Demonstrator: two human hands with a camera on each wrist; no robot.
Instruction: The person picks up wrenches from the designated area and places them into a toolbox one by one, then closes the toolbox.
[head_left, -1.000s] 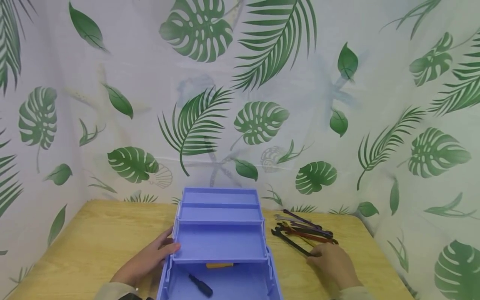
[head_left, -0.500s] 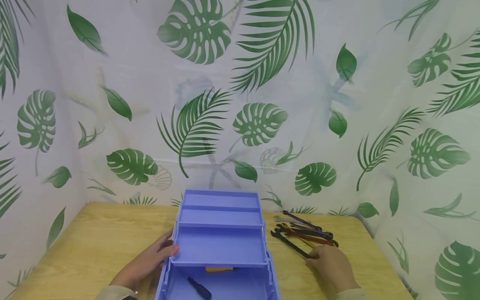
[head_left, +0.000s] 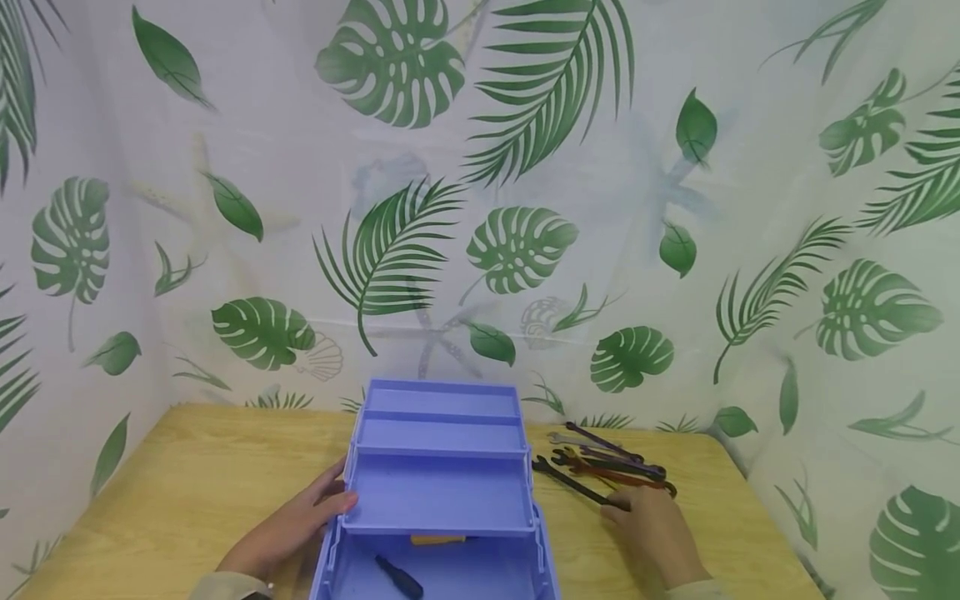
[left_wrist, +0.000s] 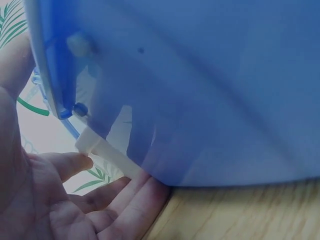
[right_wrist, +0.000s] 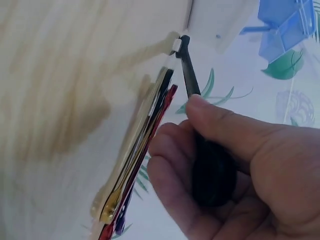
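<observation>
The open blue toolbox (head_left: 442, 492) stands front centre in the head view, its trays stepped up toward the wall. My left hand (head_left: 300, 521) holds its left side, thumb on the tray edge; in the left wrist view the fingers (left_wrist: 135, 207) reach its lower corner. My right hand (head_left: 656, 529) grips a black wrench (head_left: 573, 482) by one end, its open-ended head pointing toward the toolbox. Its shaft (right_wrist: 190, 75) sticks out past my thumb in the right wrist view. Behind that hand lie several more wrenches (head_left: 615, 462), dark, red, yellow and silver.
A dark-handled screwdriver (head_left: 400, 577) lies in the bottom of the toolbox, with a yellow item (head_left: 437, 540) partly hidden under the tray. The wooden table (head_left: 187, 492) runs back to a leaf-printed wall covering (head_left: 480, 167).
My right hand has shifted a little left with the black wrench, bringing its head close to the toolbox's right side. My left hand keeps its place on the toolbox.
</observation>
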